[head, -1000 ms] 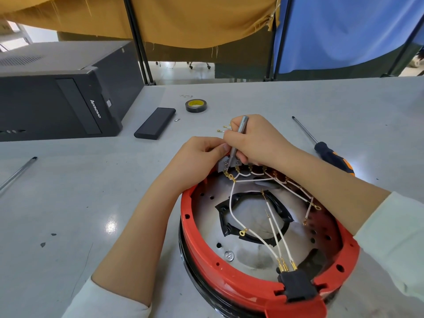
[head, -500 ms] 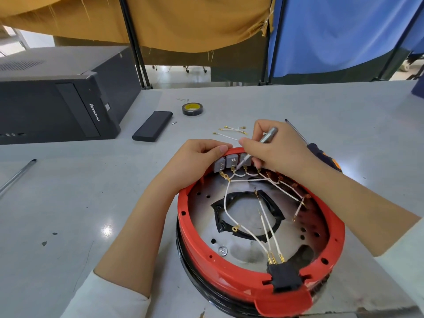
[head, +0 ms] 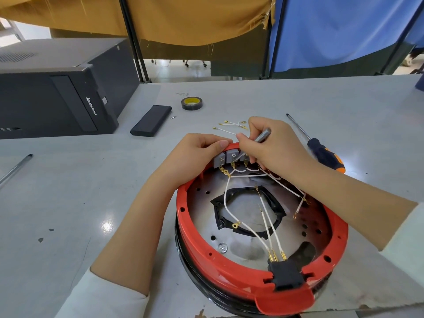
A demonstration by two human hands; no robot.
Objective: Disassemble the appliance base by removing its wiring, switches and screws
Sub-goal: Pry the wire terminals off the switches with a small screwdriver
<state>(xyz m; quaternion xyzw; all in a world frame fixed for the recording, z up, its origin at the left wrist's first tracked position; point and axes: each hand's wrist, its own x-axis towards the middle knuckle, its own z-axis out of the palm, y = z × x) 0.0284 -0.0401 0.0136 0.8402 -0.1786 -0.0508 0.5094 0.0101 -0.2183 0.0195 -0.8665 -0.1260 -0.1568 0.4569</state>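
my left hand [head: 195, 154] grips the far rim of the red appliance base [head: 229, 269], near centre-right on the table | grey switches [head: 226, 157] inside far rim | my right hand [head: 273, 148] pinches a metal tool [head: 261, 137] at them

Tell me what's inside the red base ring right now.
Inside the red base ring: a metal plate, white wires running to a black connector block, and grey switches at the far rim. The right hand covers further switches.
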